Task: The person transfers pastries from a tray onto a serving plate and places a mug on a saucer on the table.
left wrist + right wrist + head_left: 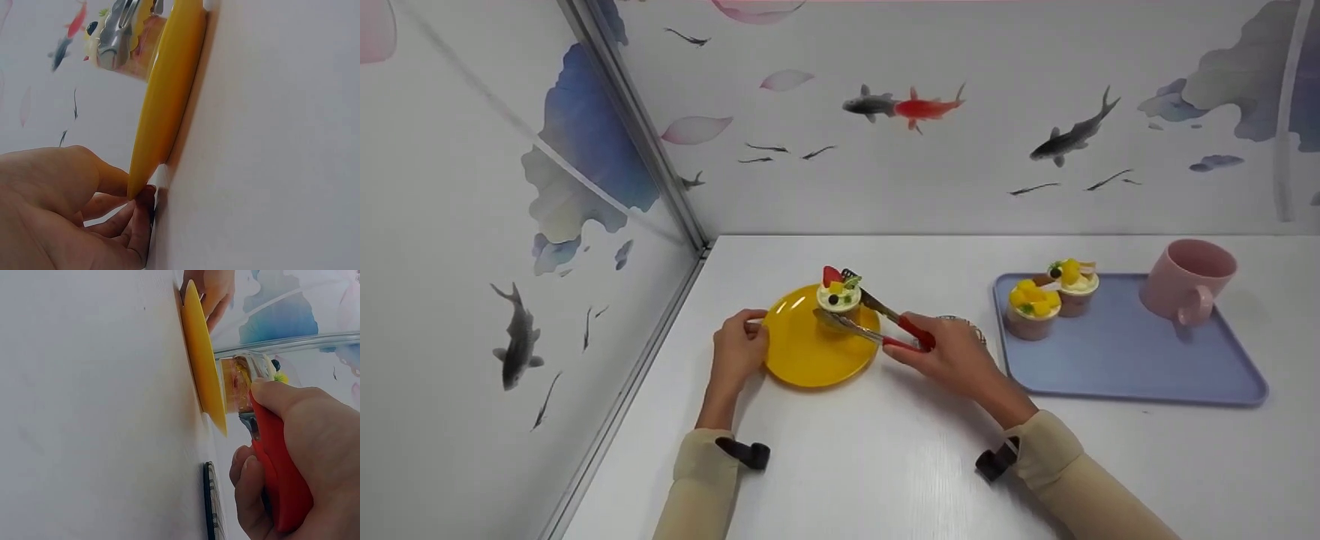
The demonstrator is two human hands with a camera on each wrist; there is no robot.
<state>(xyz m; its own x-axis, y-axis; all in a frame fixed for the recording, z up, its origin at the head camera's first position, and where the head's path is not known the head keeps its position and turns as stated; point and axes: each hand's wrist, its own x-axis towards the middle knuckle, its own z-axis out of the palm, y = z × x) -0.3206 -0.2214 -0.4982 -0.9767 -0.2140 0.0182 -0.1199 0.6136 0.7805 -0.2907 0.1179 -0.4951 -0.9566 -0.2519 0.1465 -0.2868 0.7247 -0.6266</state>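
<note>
My left hand (741, 346) pinches the left rim of a yellow plate (802, 364), thumb above and fingers below. With my right hand (960, 360) I hold metal tongs by their red handles (275, 472). The tongs' ends clasp a clear dessert cup (838, 300) topped with cream, strawberry, yellow fruit, a dark berry and a green leaf. That cup is upright over the plate; whether its base touches the plate I cannot tell.
To the right lies a blue tray (1125, 367). It bears two dessert cups, one nearer (1033, 311) and one behind (1076, 289), plus a pink mug (1185, 281). A flat patterned item (971, 328) is partly hidden behind my right hand. Walls (810, 195) border the table at the left and back.
</note>
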